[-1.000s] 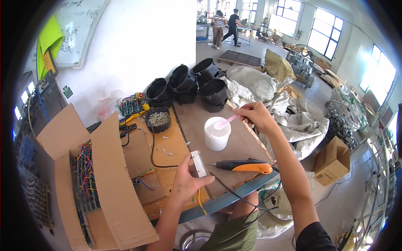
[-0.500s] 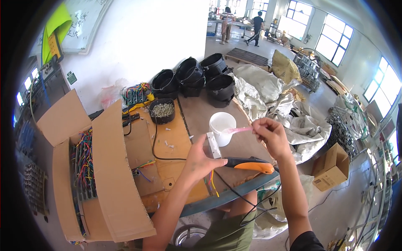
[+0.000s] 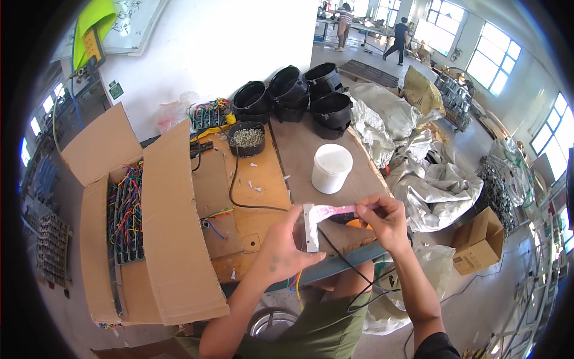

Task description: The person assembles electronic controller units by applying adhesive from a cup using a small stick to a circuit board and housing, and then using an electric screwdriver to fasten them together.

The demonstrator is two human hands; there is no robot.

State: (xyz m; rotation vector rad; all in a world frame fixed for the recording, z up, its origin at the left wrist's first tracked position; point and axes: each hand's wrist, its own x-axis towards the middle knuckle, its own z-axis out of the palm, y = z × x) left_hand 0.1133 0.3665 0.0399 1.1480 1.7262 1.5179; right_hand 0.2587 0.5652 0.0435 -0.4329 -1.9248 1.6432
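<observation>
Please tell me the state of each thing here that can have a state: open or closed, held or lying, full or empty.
Left hand: holds small white bar upright.
Right hand: pinches pink brush against the bar.
White tub: on table, lid closed.
Cardboard box: flaps open, coloured wires inside.
Black bowl: filled with small parts.

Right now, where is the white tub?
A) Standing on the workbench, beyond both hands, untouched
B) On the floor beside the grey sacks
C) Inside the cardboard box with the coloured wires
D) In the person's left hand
A: the white tub stands on the workbench beyond both hands; the left hand holds a small white strip and the right hand a pink stick.
</observation>
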